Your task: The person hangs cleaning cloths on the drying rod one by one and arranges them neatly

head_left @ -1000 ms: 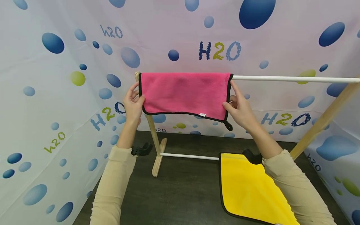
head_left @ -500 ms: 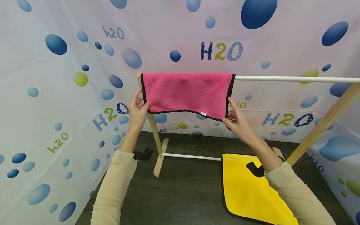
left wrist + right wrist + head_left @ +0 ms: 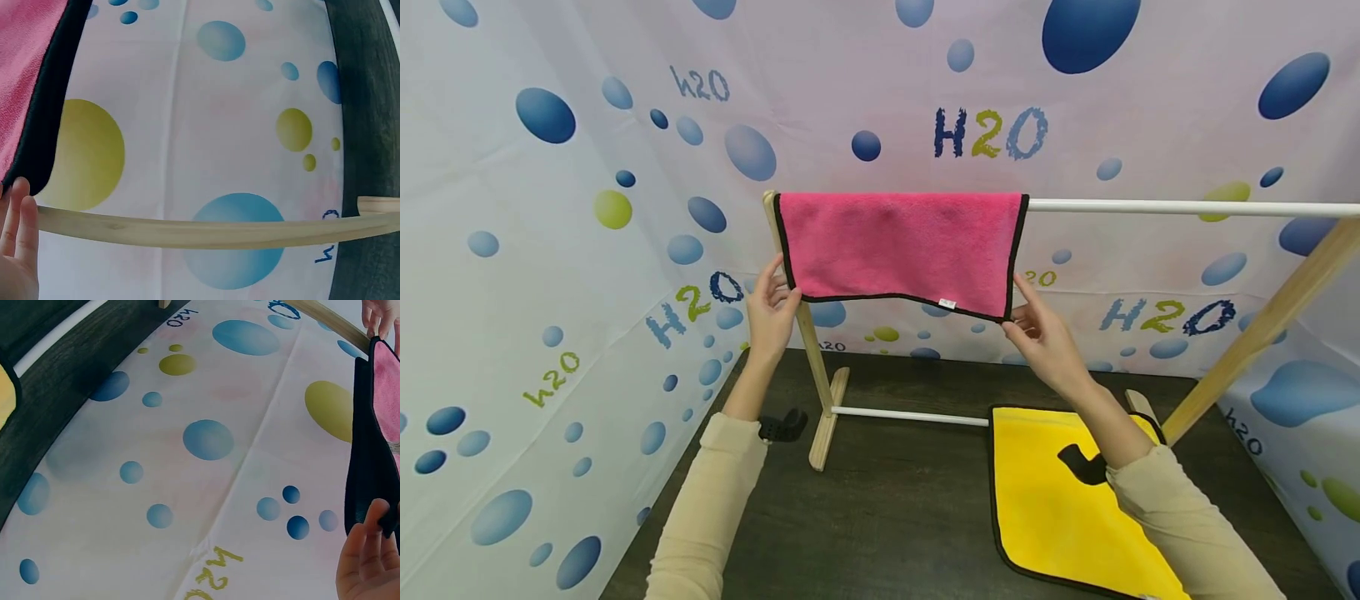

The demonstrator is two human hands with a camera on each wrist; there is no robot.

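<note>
A pink towel with black edging hangs folded over the white top rail, against the left post. At its lower left corner my left hand pinches the edge between thumb and fingers. My right hand pinches the lower right corner, beside a small white label on the hem. The left wrist view shows fingertips at the towel's black-edged corner. In the right wrist view, the right fingers are at the near corner, and the towel's front and back layers hang slightly apart.
Wooden posts, the left and right, carry the rail. A yellow towel with black edging lies low at the right, over the lower white bar. The dark wood-grain surface lies below; a bubble-printed curtain stands behind.
Both hands have slid down the pink towel's side edges to its lower corners. The towel stays draped over the rail, its bottom hem still slanting down to the right.
</note>
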